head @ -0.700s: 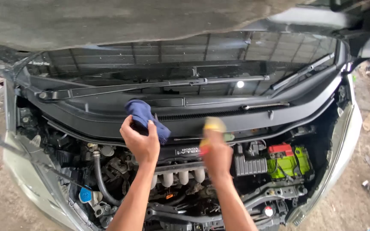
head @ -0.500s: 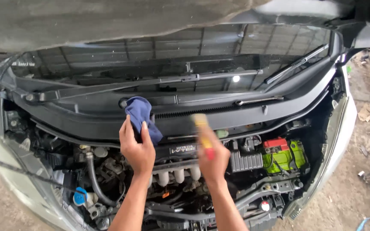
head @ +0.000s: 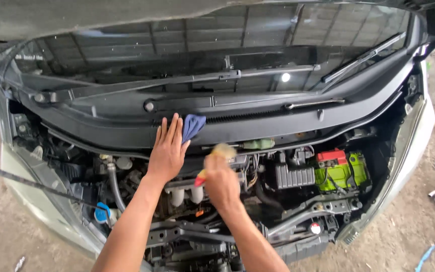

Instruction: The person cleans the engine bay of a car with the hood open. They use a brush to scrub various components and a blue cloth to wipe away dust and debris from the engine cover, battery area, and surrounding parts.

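Under the raised hood of a silver car, a person leans over the open engine bay with both bare arms stretched forward. The left hand lies flat with fingers spread, pressing a blue cloth against the black plastic cowl panel just below the windscreen; the cloth shows past the fingertips on the right side, so the grip here is an open palm on the cloth, not a closed fist. The right hand is closed around a brush with a red handle and a pale yellowish head. The head is blurred, but it seems to sit just under the cowl's lower edge, above the engine's intake pipes. The two hands are near each other, the left slightly higher and further in.

To the right of the hands sits a green battery with a red cap, beside a black ribbed box. Two wiper arms lie across the base of the windscreen. At the lower left, a blue cap shows among the hoses, and bare concrete floor surrounds the car.
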